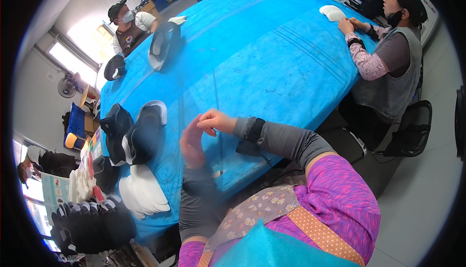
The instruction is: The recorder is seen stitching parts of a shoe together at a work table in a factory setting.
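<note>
My left hand (192, 145) is raised over the near part of the table, its fingers stretched upward and somewhat blurred. My right hand (217, 121) comes in from the right with curled fingers, pinching at the left fingertips. Whether something small sits in that pinch is hidden. Left of my hands stand black stacked pieces (145, 133) with a pale curved edge, and another black stack (115, 126) beside them. Nearer to me lies a fanned stack of white, rounded flat pieces (141, 193). Both hands are apart from these piles.
A blue cover (252, 68) spans the large table. Across it lie a black, pale-edged stack (164, 46) and white pieces (332, 13). People sit at the right (388, 58), far left (131, 27) and far end. Many black pieces (92, 223) crowd the lower left; a black chair (407, 129) stands right.
</note>
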Available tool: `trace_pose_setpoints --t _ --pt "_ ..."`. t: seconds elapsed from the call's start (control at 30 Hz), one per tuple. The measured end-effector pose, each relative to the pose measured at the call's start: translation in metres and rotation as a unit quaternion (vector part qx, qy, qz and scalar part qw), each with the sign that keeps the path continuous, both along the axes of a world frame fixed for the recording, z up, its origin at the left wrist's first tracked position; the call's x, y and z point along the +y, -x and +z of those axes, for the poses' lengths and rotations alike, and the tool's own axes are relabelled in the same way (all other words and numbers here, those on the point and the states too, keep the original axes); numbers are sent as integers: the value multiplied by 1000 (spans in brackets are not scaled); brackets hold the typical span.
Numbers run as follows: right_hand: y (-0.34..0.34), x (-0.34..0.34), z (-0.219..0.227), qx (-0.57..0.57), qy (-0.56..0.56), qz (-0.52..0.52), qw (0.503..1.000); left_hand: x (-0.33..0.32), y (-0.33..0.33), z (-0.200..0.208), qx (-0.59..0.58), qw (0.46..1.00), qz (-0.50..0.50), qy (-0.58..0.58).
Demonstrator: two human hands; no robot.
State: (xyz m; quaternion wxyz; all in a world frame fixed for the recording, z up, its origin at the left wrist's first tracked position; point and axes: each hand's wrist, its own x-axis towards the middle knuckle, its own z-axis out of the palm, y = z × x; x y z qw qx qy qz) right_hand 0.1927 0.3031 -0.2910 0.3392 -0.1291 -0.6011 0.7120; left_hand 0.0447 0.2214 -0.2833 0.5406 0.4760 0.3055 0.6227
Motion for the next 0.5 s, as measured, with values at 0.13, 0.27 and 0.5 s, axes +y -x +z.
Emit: trace_pose_setpoints --t 0.13,0.27,0.5 --pt "4 1 -5 9 -23 -131 991 2 8 -12 -77 991 106 32" --pt "9 10 -6 93 -59 -190 975 7 20 -16 -179 982 -17 59" --pt "8 -35 23 -39 97 134 985 -9 7 -16 -46 991 -119 33"
